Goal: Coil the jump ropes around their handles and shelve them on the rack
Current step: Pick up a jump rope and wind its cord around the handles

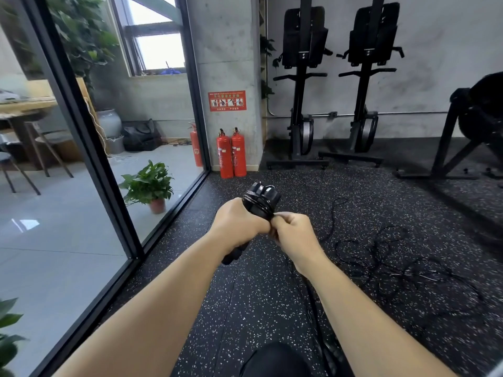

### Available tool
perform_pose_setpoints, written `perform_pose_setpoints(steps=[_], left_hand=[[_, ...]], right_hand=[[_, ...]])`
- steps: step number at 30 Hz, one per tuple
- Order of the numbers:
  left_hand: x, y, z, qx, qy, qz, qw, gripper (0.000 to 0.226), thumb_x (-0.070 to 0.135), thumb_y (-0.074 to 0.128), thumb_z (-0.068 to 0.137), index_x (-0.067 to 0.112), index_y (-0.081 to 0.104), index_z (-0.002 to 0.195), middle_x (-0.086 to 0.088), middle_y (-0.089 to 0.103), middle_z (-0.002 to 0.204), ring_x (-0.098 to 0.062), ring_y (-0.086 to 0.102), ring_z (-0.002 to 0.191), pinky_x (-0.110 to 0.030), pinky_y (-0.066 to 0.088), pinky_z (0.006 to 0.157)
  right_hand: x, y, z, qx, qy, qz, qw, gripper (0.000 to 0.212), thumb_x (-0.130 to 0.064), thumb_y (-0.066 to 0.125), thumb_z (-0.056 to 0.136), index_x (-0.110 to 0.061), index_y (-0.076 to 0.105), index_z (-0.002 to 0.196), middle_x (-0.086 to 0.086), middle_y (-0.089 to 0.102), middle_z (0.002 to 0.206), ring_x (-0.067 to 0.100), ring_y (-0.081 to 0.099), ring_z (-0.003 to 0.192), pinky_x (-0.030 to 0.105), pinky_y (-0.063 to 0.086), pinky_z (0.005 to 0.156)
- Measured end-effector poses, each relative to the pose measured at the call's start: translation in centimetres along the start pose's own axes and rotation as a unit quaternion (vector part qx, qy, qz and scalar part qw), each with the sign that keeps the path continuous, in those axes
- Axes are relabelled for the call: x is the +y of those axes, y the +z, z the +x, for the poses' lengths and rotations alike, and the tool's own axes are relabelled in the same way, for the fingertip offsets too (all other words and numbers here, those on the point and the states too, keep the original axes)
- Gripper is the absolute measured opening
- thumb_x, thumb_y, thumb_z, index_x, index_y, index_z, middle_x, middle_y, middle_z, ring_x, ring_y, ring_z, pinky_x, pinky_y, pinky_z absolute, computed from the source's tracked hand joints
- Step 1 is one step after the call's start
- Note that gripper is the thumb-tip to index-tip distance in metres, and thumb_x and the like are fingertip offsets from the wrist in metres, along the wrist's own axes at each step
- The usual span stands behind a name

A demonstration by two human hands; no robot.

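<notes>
My left hand (238, 223) grips a pair of black jump rope handles (260, 198) held together, with thin black rope wound around their upper part. The handles' lower ends (231, 257) stick out below my wrist. My right hand (292, 232) pinches the rope right beside the handles. More thin black jump ropes (394, 263) lie in a loose tangle on the speckled rubber floor to the right. One black strand (333, 213) runs across the floor behind my right hand. No rack is in view.
A glass wall with a black frame (89, 148) runs along the left. Two red fire extinguishers (231, 156) stand against a concrete pillar. Two upright black machines (299, 85) and another machine's frame (457, 148) line the back wall. A potted plant (149, 186) sits behind the glass.
</notes>
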State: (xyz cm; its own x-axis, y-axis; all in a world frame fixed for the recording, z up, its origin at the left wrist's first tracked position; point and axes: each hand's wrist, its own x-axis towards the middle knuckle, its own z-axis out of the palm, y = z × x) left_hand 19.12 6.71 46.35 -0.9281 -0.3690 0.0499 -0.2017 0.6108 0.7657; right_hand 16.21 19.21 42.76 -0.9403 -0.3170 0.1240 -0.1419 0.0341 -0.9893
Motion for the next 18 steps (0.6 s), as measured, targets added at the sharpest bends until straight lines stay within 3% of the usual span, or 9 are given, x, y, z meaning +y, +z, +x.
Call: perform_pose_setpoints(steps=[3, 5, 8, 10, 12, 14, 18], left_hand=[[-0.3, 0.8, 0.7, -0.008, 0.004, 0.059, 0.998, 0.029, 0.033, 0.081, 0.057, 0.015, 0.065, 0.074, 0.0, 0.065, 0.068, -0.017, 0.058, 0.06, -0.024, 0.042, 0.054], [-0.4, 1.5, 1.2, -0.006, -0.005, 0.084, 0.996, 0.033, 0.038, 0.075, 0.057, 0.015, 0.064, 0.078, -0.001, 0.065, 0.071, -0.018, 0.061, 0.063, -0.024, 0.043, 0.055], [-0.6, 2.3, 1.9, -0.002, -0.013, 0.103, 0.995, 0.048, 0.042, 0.062, 0.053, 0.01, 0.061, 0.088, -0.005, 0.065, 0.077, -0.021, 0.061, 0.066, -0.028, 0.048, 0.059], [-0.8, 2.8, 2.5, 0.001, -0.008, 0.1, 0.995, 0.048, 0.039, 0.067, 0.061, 0.012, 0.056, 0.099, -0.005, 0.066, 0.086, -0.024, 0.063, 0.076, -0.033, 0.053, 0.067], [-1.2, 3.3, 3.1, 0.001, 0.005, 0.095, 0.995, 0.049, 0.035, 0.074, 0.069, 0.023, 0.05, 0.11, 0.001, 0.065, 0.094, -0.023, 0.064, 0.086, -0.035, 0.052, 0.074], [-1.4, 3.9, 3.9, -0.001, 0.01, 0.108, 0.994, 0.047, 0.035, 0.075, 0.072, 0.028, 0.047, 0.109, 0.005, 0.065, 0.093, -0.021, 0.063, 0.086, -0.033, 0.048, 0.071], [-1.9, 5.3, 5.6, 0.019, -0.002, 0.155, 0.988, 0.037, 0.035, 0.07, 0.077, 0.024, 0.049, 0.105, 0.003, 0.063, 0.094, -0.022, 0.06, 0.084, -0.032, 0.042, 0.067]], right_hand=[[0.2, -0.5, 0.1, -0.023, 0.001, 0.034, 0.999, 0.03, -0.013, 0.056, 0.088, -0.01, 0.053, 0.059, 0.004, 0.044, 0.055, 0.011, 0.032, 0.045, 0.02, 0.023, 0.042], [0.5, -0.5, 0.4, -0.033, -0.003, 0.016, 0.999, 0.035, -0.026, 0.062, 0.091, -0.01, 0.058, 0.061, -0.01, 0.048, 0.046, 0.003, 0.036, 0.04, 0.015, 0.028, 0.043], [1.8, -0.5, 1.5, -0.022, -0.017, -0.027, 0.999, 0.049, -0.044, 0.065, 0.087, 0.001, 0.062, 0.068, -0.006, 0.044, 0.047, 0.008, 0.031, 0.044, 0.025, 0.025, 0.048], [2.3, -0.7, 2.1, -0.021, -0.024, -0.027, 0.999, 0.055, -0.045, 0.065, 0.087, 0.008, 0.064, 0.074, -0.001, 0.044, 0.052, 0.011, 0.031, 0.048, 0.029, 0.024, 0.05], [2.8, -1.2, 2.8, -0.032, -0.024, -0.024, 0.999, 0.048, -0.042, 0.064, 0.089, 0.003, 0.065, 0.071, -0.003, 0.047, 0.052, 0.009, 0.033, 0.047, 0.028, 0.025, 0.05], [3.6, -1.6, 3.6, -0.039, -0.022, -0.031, 0.999, 0.039, -0.039, 0.062, 0.091, -0.008, 0.064, 0.067, -0.009, 0.046, 0.048, 0.004, 0.034, 0.043, 0.022, 0.027, 0.047], [5.7, -1.7, 5.1, -0.033, -0.009, -0.018, 0.999, 0.038, -0.037, 0.06, 0.093, -0.012, 0.06, 0.065, -0.013, 0.043, 0.043, 0.002, 0.031, 0.04, 0.021, 0.024, 0.044]])
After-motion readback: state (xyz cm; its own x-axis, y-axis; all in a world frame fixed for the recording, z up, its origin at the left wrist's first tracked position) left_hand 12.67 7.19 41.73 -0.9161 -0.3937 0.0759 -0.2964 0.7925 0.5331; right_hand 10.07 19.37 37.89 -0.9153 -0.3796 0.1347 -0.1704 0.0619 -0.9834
